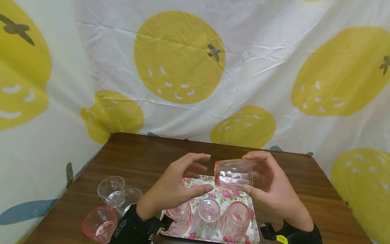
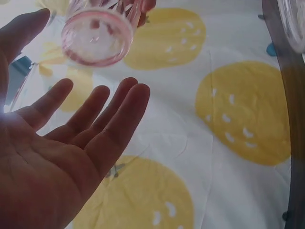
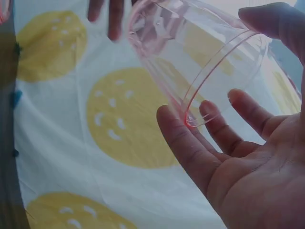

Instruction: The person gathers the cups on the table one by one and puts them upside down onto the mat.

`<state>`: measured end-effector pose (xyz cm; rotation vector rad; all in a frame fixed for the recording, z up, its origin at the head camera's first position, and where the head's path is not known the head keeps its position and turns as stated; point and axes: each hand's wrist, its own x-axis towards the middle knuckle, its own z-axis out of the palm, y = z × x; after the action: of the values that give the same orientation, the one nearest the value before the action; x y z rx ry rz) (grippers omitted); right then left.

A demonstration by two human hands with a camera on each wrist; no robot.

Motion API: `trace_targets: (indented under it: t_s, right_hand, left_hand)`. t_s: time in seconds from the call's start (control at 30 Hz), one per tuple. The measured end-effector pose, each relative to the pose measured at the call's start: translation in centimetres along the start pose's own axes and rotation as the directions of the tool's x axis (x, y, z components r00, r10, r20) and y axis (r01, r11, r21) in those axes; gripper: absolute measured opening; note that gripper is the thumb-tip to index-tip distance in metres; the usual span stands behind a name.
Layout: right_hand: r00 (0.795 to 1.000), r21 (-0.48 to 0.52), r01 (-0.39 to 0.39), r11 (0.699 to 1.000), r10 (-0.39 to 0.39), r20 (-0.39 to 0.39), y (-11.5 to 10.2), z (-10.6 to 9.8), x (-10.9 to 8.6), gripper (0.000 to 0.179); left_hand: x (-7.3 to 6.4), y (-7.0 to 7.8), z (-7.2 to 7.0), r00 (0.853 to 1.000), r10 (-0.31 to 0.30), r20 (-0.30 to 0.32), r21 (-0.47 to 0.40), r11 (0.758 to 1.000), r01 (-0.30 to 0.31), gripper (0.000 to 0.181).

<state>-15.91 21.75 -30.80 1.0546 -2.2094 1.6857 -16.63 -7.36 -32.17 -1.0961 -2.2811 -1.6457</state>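
Observation:
My right hand [image 1: 271, 183] grips a clear, pink-tinted tumbler [image 1: 234, 173] by its rim end, thumb below and fingers above in the head view. The tumbler lies sideways in the air above the floral tray [image 1: 254, 230], its pink-edged base pointing left. In the right wrist view, the fingers [image 3: 178, 138] and thumb touch around its rim. My left hand [image 1: 175, 183] is spread with relaxed fingers beside the base, a small gap apart from it and holding nothing. Several tumblers, including a clear one [image 1: 209, 211] and a pink one [image 1: 236, 218], stand upside down on the tray.
Left of the tray, two clear bowl-shaped glasses [image 1: 111, 188] and a pink-red one [image 1: 100, 222] stand on the brown wooden table [image 1: 146, 152]. A white cloth [image 1: 112, 61] with yellow fruit prints hangs behind the table and at its sides.

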Motion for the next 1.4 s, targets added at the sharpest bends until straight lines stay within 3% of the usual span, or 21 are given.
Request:
trace_targets:
  t_s: [0.17, 0.57, 0.9, 1.13, 1.3, 1.4]
  right_hand:
    - [0.998, 0.055, 0.044, 0.998, -0.046, 0.034, 0.3, 1.2, 0.5, 0.066]
    - [0.985, 0.188, 0.15, 0.971, -0.162, 0.051, 0.5, 1.9, 0.8, 0.066]
    - [0.993, 0.151, 0.09, 0.984, -0.1, 0.056, 0.2, 1.4, 0.3, 0.073]
    - [0.995, 0.107, 0.1, 0.989, -0.102, 0.015, 0.0, 0.0, -0.2, 0.069]
    - [0.994, 0.099, 0.103, 0.99, -0.1, -0.034, -0.3, -1.1, -0.6, 0.068]
    - [0.991, 0.098, 0.128, 0.987, -0.123, -0.058, -0.3, -1.6, -0.7, 0.069]
  left_hand:
    - [0.4, -0.3, 0.7, 0.999, 0.051, -0.004, -0.093, 0.994, -0.051, 0.06]
    - [0.4, 0.0, 0.8, 1.0, -0.009, -0.001, -0.179, 0.984, 0.009, 0.053]
    - [0.3, 0.0, 0.6, 1.0, 0.004, -0.023, -0.175, 0.985, -0.008, 0.053]
    - [0.3, 0.1, 0.4, 0.998, 0.041, -0.052, -0.127, 0.991, -0.047, 0.055]
    - [0.5, 0.0, 0.5, 0.997, 0.064, -0.046, 0.012, 0.998, -0.064, 0.054]
    - [0.9, -0.1, 0.5, 0.998, 0.062, -0.012, 0.123, 0.991, -0.06, 0.053]
